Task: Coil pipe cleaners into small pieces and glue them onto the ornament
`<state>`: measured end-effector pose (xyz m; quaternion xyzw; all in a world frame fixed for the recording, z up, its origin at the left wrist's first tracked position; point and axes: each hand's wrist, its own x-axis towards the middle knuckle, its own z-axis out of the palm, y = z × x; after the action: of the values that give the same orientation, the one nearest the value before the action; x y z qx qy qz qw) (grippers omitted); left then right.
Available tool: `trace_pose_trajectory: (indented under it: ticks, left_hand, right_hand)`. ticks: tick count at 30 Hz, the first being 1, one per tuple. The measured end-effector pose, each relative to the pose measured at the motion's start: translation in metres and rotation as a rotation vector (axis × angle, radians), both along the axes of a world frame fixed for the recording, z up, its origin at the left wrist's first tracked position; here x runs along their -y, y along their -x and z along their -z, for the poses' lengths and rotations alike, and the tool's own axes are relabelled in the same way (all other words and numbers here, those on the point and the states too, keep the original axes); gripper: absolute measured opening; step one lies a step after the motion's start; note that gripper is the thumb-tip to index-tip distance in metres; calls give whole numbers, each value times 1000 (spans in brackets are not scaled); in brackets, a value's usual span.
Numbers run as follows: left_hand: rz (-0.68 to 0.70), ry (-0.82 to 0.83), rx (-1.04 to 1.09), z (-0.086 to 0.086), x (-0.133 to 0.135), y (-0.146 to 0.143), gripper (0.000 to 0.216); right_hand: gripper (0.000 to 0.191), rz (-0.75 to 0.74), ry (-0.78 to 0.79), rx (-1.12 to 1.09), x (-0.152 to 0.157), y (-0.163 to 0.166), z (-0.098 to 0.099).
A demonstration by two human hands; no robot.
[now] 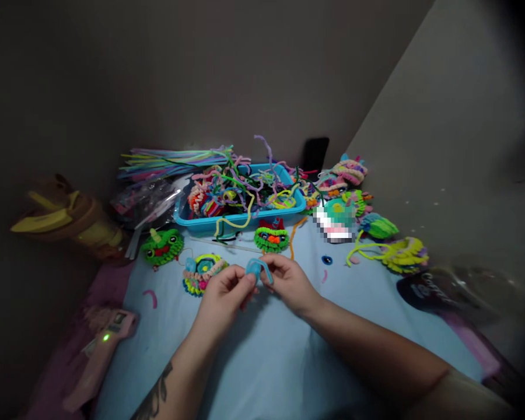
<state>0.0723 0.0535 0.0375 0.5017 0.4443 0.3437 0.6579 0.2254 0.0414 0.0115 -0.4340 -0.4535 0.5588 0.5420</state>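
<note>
"Where's the blue pipe cleaner [254, 268] hanging?"

"Between the tabletop's [262, 367] side edges; the left hand [226, 286] is pinching its coil, tail arching rightward against the right hand [289, 282], whose grip I can't tell."

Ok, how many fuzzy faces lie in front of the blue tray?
3: horned green face at left, multicoloured face by the left hand, red-topped green face near the tray. Others may be hidden.

A dark phone [315, 154] stands at the back, a lettered cup [440, 290] rightward.
</note>
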Motion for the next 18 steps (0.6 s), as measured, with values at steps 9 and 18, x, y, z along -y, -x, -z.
trace_pose_trajectory:
  ticks: [9, 18]
  left_hand:
    - [173, 93, 64, 2, 1, 3, 27]
    - [180, -18, -52, -3, 0, 3, 25]
  right_hand:
    - [36, -109, 157, -217, 1, -1, 1]
    - [24, -84, 31, -189, 2, -3, 2]
